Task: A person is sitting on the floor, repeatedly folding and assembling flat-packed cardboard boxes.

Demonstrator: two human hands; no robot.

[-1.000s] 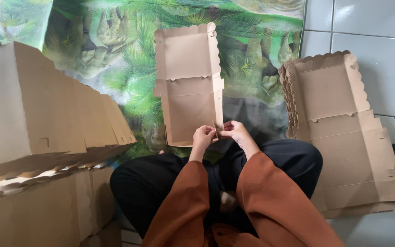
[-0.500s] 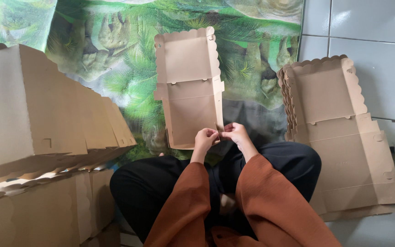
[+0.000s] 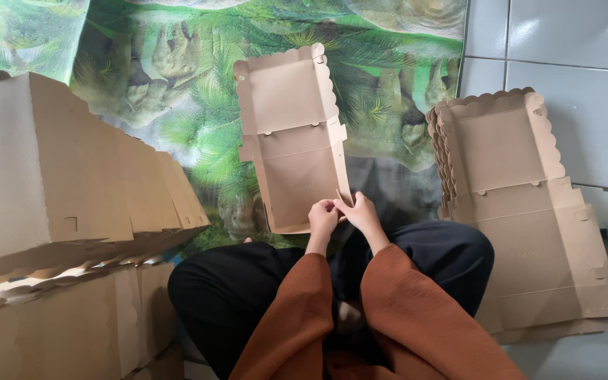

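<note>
A flat brown cardboard box blank (image 3: 291,134) with scalloped edges lies on the green printed mat in front of my crossed legs. Its side walls are partly folded up. My left hand (image 3: 321,217) and my right hand (image 3: 362,213) meet at the blank's near right corner, both pinching the corner flap there. Rust-coloured sleeves cover both forearms.
A stack of several flat box blanks (image 3: 522,211) lies on the tiled floor at the right. A row of folded cardboard boxes (image 3: 58,176) is piled at the left, with more beneath. The green mat (image 3: 177,84) covers the floor ahead.
The hands stay at the same corner of the blank, fingers shifting slightly. The view has tilted a little; nothing else has moved.
</note>
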